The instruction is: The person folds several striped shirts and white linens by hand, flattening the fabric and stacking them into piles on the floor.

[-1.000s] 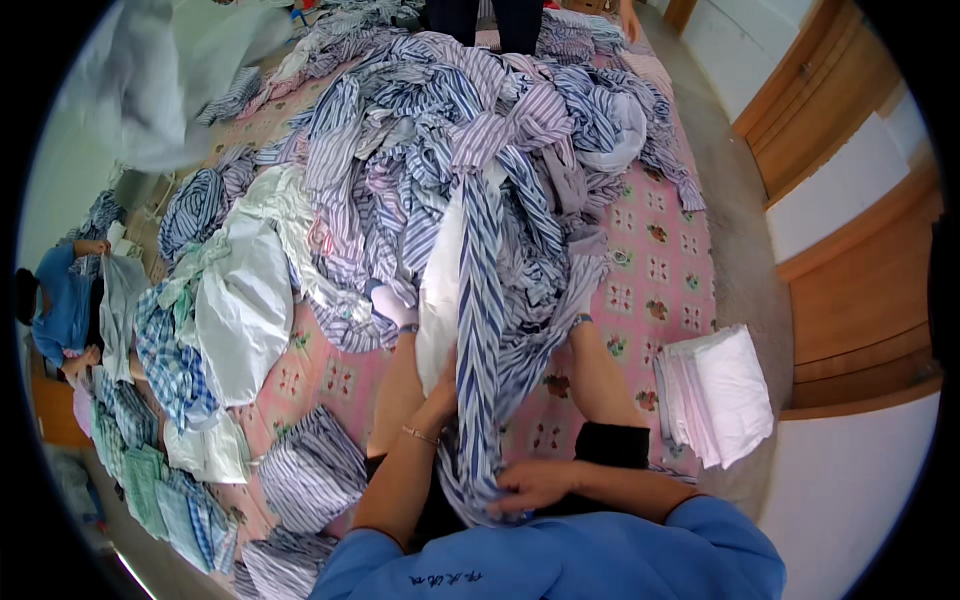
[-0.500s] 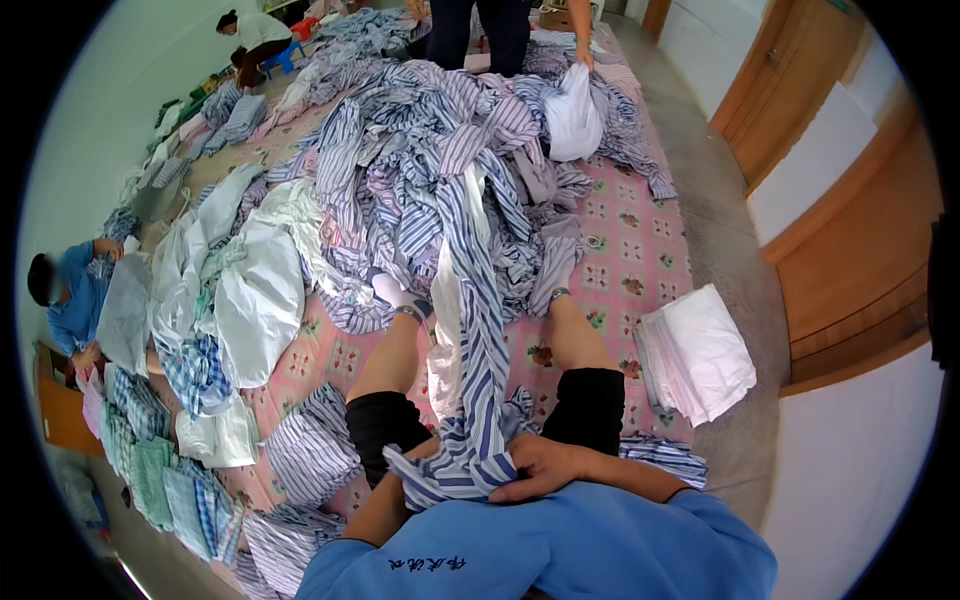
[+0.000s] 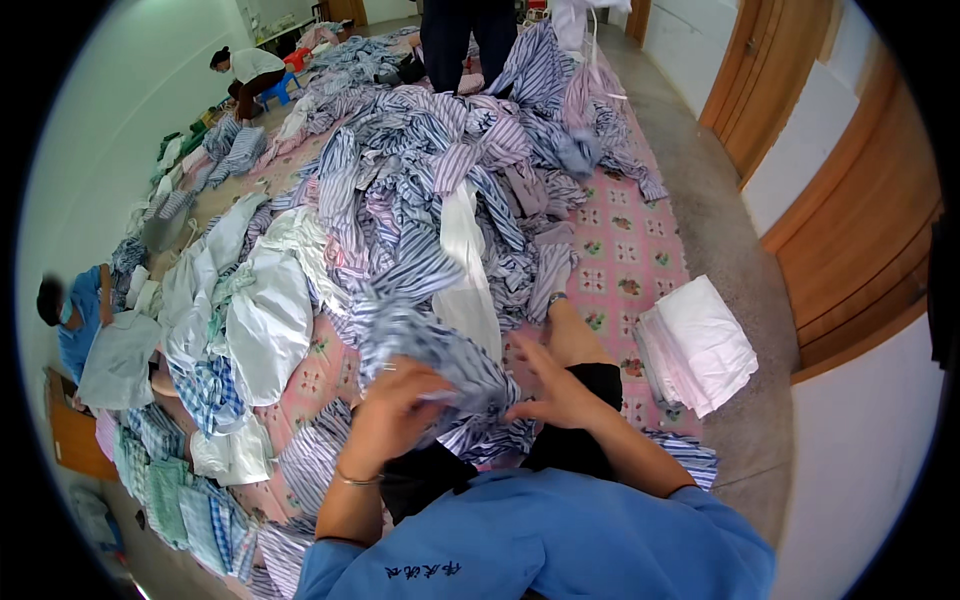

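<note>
A bunched blue-and-white striped cloth (image 3: 440, 350), blurred by motion, hangs over my lap between my knees. My left hand (image 3: 398, 405) is closed on its near side, with some fingers smeared. Just right of the cloth, my right hand (image 3: 552, 388) has its fingers spread and grips nothing. A white cloth (image 3: 468, 280) lies beyond the striped one, running up to the big heap of striped garments (image 3: 410, 190) in front of me. Whether the cloth in my hand is a shirt or trousers cannot be made out.
A stack of folded white cloths (image 3: 700, 345) sits to my right on the pink patterned mat (image 3: 625, 250). White bundles (image 3: 265, 330) and folded checked cloths (image 3: 165, 490) lie left. One person (image 3: 85, 330) works at left, another (image 3: 250, 70) sits far left, and a third (image 3: 460, 45) stands behind the heap.
My left hand has risen, swinging the striped cloth off my lap, up and left. My right hand has come off it and opened. The standing person's white cloth has been lifted.
</note>
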{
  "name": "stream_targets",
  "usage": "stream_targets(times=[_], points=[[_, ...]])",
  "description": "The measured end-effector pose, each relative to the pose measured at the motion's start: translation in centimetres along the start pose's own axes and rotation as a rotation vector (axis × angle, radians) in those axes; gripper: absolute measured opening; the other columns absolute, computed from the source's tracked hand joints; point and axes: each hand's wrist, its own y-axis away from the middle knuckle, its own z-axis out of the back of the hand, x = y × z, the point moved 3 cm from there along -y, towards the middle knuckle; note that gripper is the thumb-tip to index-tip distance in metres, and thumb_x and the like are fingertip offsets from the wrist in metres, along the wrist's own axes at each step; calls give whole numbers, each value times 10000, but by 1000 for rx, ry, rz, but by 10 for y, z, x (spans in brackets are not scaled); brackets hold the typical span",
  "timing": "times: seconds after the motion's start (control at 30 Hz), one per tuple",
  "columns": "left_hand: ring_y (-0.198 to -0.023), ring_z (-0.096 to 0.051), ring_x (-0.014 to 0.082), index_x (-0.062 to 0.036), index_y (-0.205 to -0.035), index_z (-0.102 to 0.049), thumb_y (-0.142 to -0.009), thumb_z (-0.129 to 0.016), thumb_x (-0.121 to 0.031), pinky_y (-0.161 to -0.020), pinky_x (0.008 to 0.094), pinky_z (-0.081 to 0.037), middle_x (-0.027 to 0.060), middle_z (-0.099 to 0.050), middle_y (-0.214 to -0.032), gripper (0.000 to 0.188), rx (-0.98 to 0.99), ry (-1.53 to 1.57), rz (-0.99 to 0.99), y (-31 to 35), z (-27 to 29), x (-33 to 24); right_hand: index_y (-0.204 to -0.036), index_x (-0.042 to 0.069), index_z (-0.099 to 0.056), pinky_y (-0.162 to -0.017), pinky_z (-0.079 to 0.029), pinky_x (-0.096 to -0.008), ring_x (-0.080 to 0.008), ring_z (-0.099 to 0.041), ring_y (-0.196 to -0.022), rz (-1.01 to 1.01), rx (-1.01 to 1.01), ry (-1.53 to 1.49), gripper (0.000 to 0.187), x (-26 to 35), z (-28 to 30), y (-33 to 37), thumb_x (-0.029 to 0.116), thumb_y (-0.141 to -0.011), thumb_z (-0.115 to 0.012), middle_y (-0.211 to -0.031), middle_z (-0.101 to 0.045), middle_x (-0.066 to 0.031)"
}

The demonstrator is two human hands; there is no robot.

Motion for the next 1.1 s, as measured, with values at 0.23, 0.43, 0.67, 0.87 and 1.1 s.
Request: stream_targets(times=[0.23, 0.43, 0.67, 0.87, 1.1], points=[[-874, -555, 204, -67, -912, -647, -654, -664, 89, -750, 305, -449, 84, -556, -1035, 302, 73, 265, -97, -21, -29, -28, -1296, 59, -420, -902, -415, -315, -275, -515, -1112, -127, 102, -208, 623, 4, -32, -6, 115, -745, -705, -1237, -501, -167], [-881, -530, 202, -58, -963, -630, -621, -453, 203, -790, 277, -436, 133, -432, -1228, 466, -270, -54, 295, 4, 8, 21, -1095, 43, -576, -765, -444, -244, -102, -564, -843, -337, -220, -351, 259, -56, -15, 8, 28, -836, -586, -948, -626, -11], [-993, -488, 175, -61, -1011, -599, -632, -438, 202, -822, 249, -423, 103, -365, -1283, 488, -313, 160, 279, 23, -8, 53, -1225, 38, -451, -932, -381, -342, -247, -498, -1084, -187, -457, 256, 515, -32, 9, -6, 57, -753, -655, -1148, -519, -148], [-908, -505, 172, -91, -912, -616, -694, -453, 181, -726, 257, -431, 105, -402, -1203, 384, -30, 432, 86, -16, -45, 17, -1225, 58, -418, -954, -358, -414, -360, -444, -1131, 246, -312, 377, 582, 24, -38, -43, 115, -709, -681, -1156, -492, -182], [-922, -509, 177, -94, -864, -593, -699, -452, 172, -729, 263, -400, 87, -451, -1143, 342, 118, 463, -50, -22, -31, 2, -1000, 35, -555, -808, -416, -420, -345, -546, -949, 471, -92, 569, 351, -25, -42, -73, 72, -666, -658, -1028, -584, -133]])
